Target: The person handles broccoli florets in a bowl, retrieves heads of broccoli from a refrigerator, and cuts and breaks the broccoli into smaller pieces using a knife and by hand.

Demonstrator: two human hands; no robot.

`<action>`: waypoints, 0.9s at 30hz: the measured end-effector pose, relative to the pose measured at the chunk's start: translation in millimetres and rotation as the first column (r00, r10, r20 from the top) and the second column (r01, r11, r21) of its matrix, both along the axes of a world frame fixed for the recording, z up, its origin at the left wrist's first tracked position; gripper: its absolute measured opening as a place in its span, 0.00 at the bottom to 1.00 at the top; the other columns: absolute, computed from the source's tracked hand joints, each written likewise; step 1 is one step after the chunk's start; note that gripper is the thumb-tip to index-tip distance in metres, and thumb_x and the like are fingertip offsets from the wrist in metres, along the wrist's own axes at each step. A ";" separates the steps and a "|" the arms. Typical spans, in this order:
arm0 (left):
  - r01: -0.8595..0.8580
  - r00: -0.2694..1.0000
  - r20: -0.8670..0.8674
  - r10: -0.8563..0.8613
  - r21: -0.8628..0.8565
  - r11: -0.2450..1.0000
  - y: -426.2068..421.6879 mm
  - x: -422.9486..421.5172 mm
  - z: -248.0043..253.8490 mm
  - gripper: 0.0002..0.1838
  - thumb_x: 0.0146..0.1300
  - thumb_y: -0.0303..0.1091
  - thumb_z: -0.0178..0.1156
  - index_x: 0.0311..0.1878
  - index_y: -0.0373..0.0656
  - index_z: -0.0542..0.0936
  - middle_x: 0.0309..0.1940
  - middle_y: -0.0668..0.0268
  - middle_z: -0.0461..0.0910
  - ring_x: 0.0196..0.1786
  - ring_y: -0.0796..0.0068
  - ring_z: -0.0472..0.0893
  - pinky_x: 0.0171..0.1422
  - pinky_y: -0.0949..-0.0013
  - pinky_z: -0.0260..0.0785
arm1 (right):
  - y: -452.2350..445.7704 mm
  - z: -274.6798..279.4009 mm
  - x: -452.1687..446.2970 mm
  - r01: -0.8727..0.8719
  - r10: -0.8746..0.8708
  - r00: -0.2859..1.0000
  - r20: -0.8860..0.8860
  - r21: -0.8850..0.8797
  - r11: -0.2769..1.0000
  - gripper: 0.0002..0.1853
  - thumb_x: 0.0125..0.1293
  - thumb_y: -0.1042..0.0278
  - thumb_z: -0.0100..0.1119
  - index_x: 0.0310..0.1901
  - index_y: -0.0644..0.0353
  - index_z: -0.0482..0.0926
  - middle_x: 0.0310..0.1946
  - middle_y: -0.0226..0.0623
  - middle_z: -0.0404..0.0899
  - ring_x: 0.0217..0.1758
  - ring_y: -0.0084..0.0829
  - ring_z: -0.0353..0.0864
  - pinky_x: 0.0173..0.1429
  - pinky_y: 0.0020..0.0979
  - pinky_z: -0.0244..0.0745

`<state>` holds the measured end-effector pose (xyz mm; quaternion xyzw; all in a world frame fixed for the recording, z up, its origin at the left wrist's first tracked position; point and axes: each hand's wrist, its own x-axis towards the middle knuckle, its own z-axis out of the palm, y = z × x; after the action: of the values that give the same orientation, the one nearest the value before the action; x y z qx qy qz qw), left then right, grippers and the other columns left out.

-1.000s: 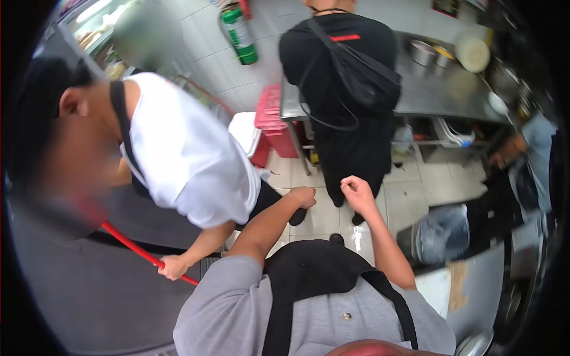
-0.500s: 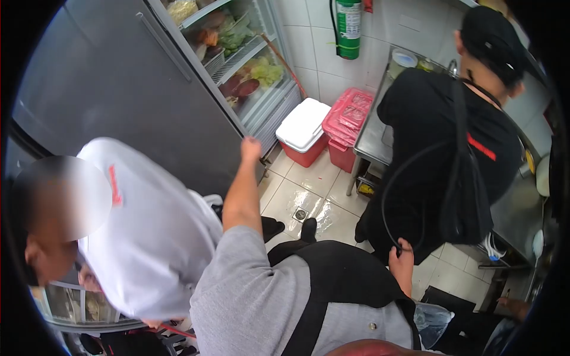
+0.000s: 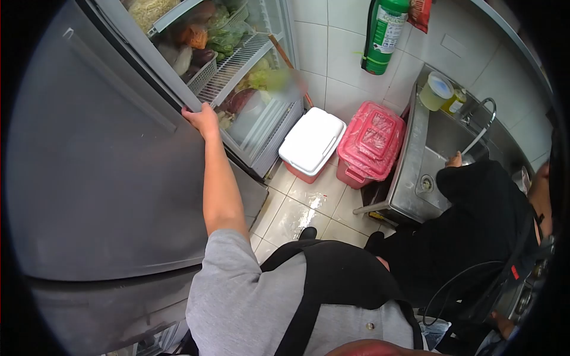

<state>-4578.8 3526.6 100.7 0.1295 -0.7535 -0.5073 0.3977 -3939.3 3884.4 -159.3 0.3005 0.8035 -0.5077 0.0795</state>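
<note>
My left hand (image 3: 203, 121) reaches out to the seam between the grey refrigerator (image 3: 107, 178) and the glass-front display fridge (image 3: 246, 133). Its fingers are bent around the door edge there, thumb uppermost; whether they grip the grey door or the glass door's frame, I cannot tell. Behind the glass are leafy greens (image 3: 228, 35), a white basket (image 3: 203, 74) and wire shelves (image 3: 237, 62). Only a sliver of my right hand (image 3: 384, 263) shows beside my black apron (image 3: 338, 267), its fingers hidden.
A co-worker in black (image 3: 469, 231) leans at the steel sink (image 3: 409, 172) on the right, one hand by the faucet (image 3: 488, 115). A white-lidded cooler (image 3: 312, 142) and a red lidded bin (image 3: 371, 145) stand on the wet tiles (image 3: 294, 219). A fire extinguisher (image 3: 386, 35) hangs above.
My left hand has moved from mid-air to the fridge door edge. The person in white has gone out of view. The co-worker in black appears farther right and lower. My right hand has become mostly hidden.
</note>
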 end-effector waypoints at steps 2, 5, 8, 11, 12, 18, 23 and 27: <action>-0.013 0.999 0.032 0.012 0.030 0.999 -6.4 -10.2 -1.7 0.36 0.60 0.33 0.64 0.70 0.30 0.64 0.64 0.40 0.71 0.66 0.43 0.75 0.73 0.51 0.65 | -5.7 -3.8 -40.6 -0.040 0.041 0.999 -0.030 0.012 0.999 0.14 0.65 0.68 0.65 0.49 0.67 0.83 0.41 0.57 0.85 0.50 0.53 0.87 0.55 0.40 0.79; 0.014 1.000 0.018 -0.016 0.115 0.993 -6.9 -6.4 -1.8 0.32 0.59 0.32 0.63 0.66 0.31 0.66 0.61 0.42 0.73 0.63 0.46 0.76 0.70 0.52 0.66 | -28.4 96.2 -130.7 -0.081 0.081 0.996 0.034 0.000 0.997 0.15 0.66 0.64 0.66 0.47 0.67 0.84 0.43 0.57 0.86 0.51 0.53 0.87 0.57 0.41 0.79; 0.116 0.992 -0.070 -0.106 0.153 0.981 -6.3 -4.8 -18.4 0.29 0.59 0.31 0.63 0.62 0.32 0.68 0.57 0.45 0.74 0.60 0.49 0.77 0.68 0.53 0.67 | -33.5 106.1 -199.7 -0.232 0.245 0.965 -0.088 0.144 0.962 0.15 0.68 0.61 0.66 0.48 0.65 0.84 0.44 0.58 0.86 0.51 0.53 0.87 0.58 0.43 0.79; 0.289 0.957 -0.013 -0.289 0.091 0.953 12.7 48.9 -19.9 0.27 0.58 0.30 0.64 0.60 0.33 0.69 0.50 0.53 0.76 0.54 0.60 0.78 0.61 0.57 0.71 | -50.8 123.9 -307.7 -0.358 0.459 0.793 -0.401 0.302 0.883 0.14 0.75 0.58 0.63 0.42 0.64 0.82 0.28 0.30 0.76 0.29 0.24 0.73 0.34 0.32 0.70; 0.325 0.946 0.013 -0.325 0.013 0.946 22.6 69.5 -25.5 0.26 0.58 0.29 0.64 0.60 0.34 0.69 0.49 0.54 0.75 0.53 0.60 0.78 0.60 0.58 0.71 | -59.0 135.4 -347.5 -0.413 0.436 0.823 -0.364 0.145 0.899 0.15 0.79 0.58 0.59 0.40 0.64 0.81 0.25 0.25 0.73 0.31 0.26 0.77 0.34 0.30 0.71; 0.819 0.570 0.171 -0.804 -0.197 0.538 29.5 159.7 -21.3 0.28 0.60 0.27 0.66 0.65 0.39 0.73 0.51 0.55 0.75 0.49 0.57 0.80 0.56 0.58 0.74 | -99.8 137.8 -489.1 0.085 -0.174 0.983 -0.059 -0.696 0.713 0.40 0.78 0.39 0.47 0.81 0.58 0.54 0.81 0.50 0.50 0.82 0.57 0.51 0.60 0.62 0.81; 0.833 0.475 0.423 -0.772 0.066 0.549 -21.7 181.6 -60.8 0.29 0.64 0.25 0.67 0.69 0.45 0.74 0.54 0.62 0.78 0.48 0.73 0.79 0.49 0.69 0.75 | -45.9 121.5 -468.2 0.078 -0.324 0.931 -0.170 -0.774 0.629 0.40 0.76 0.30 0.42 0.78 0.51 0.60 0.78 0.43 0.60 0.77 0.51 0.67 0.56 0.63 0.84; 0.773 0.514 0.466 -0.720 0.114 0.624 -44.7 173.1 -133.6 0.27 0.65 0.25 0.67 0.67 0.46 0.76 0.52 0.66 0.79 0.44 0.76 0.79 0.47 0.72 0.74 | -16.3 106.3 -440.8 0.319 -0.620 0.774 -0.131 -0.765 0.559 0.28 0.79 0.41 0.41 0.65 0.55 0.69 0.62 0.39 0.73 0.65 0.41 0.75 0.62 0.57 0.83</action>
<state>-4405.7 3481.9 -32.9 -0.1106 -0.8334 -0.5394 -0.0478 -4380.1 3868.1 -53.1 0.3476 0.4314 -0.8247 -0.1135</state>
